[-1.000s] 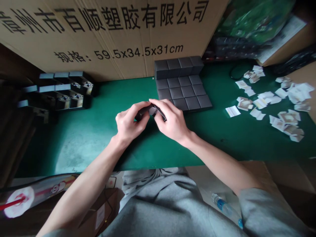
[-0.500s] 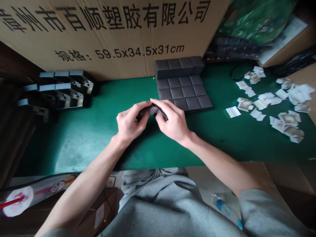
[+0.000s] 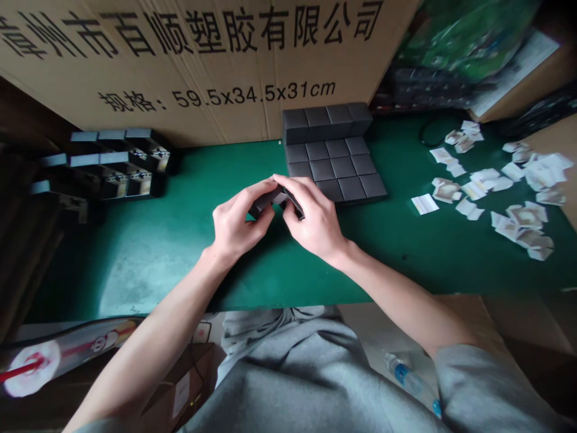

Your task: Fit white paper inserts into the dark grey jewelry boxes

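Observation:
My left hand [image 3: 237, 224] and my right hand [image 3: 313, 218] meet over the middle of the green table mat [image 3: 180, 240]. Both pinch a small dark grey box [image 3: 269, 198] between fingertips and thumbs, with a flap of it sticking out under my right fingers. Just behind the hands lies a block of several closed dark grey boxes [image 3: 336, 162], packed in rows with a raised row at the back. At the left stand several open dark boxes [image 3: 115, 165] with pale inserts.
A big printed cardboard carton [image 3: 202, 60] walls off the back. Many small white paper slips [image 3: 500, 186] lie scattered at the right. A black cable loop [image 3: 428, 135] lies at the back right. A water bottle [image 3: 412, 382] lies by my lap.
Both hands stay in place; the fingers shift slightly on the small box, and its left end now shows a little more.

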Demonstrator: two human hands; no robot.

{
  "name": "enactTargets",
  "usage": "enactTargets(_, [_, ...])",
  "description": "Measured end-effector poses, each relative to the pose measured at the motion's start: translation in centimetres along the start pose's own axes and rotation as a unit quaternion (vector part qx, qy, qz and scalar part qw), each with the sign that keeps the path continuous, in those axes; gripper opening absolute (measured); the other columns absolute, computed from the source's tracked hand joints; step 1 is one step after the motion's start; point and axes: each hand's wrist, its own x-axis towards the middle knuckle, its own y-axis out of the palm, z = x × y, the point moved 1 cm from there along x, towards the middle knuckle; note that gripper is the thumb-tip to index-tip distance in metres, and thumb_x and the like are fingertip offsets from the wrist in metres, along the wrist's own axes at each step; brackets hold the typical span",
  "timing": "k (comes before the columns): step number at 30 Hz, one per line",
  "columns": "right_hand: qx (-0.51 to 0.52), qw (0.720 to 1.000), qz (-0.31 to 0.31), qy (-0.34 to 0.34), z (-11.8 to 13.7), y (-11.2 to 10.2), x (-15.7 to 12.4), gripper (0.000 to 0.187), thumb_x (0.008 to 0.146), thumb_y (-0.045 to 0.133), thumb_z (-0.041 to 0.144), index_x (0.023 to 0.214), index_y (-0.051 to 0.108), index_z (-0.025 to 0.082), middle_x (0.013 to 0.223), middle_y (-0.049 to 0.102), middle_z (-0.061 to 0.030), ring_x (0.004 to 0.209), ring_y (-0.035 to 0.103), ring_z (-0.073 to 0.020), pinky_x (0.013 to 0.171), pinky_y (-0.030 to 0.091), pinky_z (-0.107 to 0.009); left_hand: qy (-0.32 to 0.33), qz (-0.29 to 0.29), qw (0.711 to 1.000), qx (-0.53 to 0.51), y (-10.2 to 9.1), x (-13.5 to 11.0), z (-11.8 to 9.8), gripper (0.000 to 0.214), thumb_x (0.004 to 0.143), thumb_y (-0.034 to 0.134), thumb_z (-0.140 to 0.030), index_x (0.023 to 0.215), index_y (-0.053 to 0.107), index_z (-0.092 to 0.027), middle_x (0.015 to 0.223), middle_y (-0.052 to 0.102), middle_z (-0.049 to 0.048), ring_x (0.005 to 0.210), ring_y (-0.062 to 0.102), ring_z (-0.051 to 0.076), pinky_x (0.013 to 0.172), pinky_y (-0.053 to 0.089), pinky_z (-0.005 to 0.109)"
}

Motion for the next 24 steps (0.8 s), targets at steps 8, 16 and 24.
enactTargets(8, [0.009, 1.0, -0.009, -0.004, -0.17, -0.1, 0.06, 0.05, 0.096, 0.042, 0.004, 0.138, 0.059, 0.025, 0.13, 0.073, -0.0054, 0.12, 0.071, -0.0182, 0.111, 0.059, -0.035, -0.005, -0.006, 1.0, 0.009, 0.16, -0.17, -0.02, 0.033, 0.088, 0.064, -0.02, 0.12, 0.071, -0.025, 0.114, 0.081, 0.0036, 0.097, 0.079, 0.019, 0.087, 0.064, 0.026])
enactTargets(16, [0.007, 0.999, -0.026, -0.023, -0.11, -0.09, -0.03, 0.046, 0.098, 0.042, 0.007, 0.138, 0.059, 0.022, 0.131, 0.073, -0.0066, 0.121, 0.071, -0.0179, 0.109, 0.059, -0.032, 0.008, -0.021, 1.0, 0.01, -0.02, 0.05, -0.29, 0.035, 0.085, 0.063, -0.018, 0.119, 0.071, -0.025, 0.112, 0.081, 0.0029, 0.091, 0.079, 0.017, 0.083, 0.063, 0.024])
enactTargets(24, [-0.014, 0.999, -0.03, -0.036, -0.28, 0.14, -0.06, 0.042, 0.102, 0.04, 0.011, 0.136, 0.062, 0.02, 0.133, 0.075, -0.0067, 0.12, 0.073, -0.0172, 0.107, 0.061, -0.029, -0.007, -0.028, 1.0, -0.007, -0.14, 0.33, -0.38, 0.028, 0.088, 0.066, -0.018, 0.114, 0.072, -0.022, 0.103, 0.081, 0.0023, 0.074, 0.074, 0.012, 0.07, 0.058, 0.019])
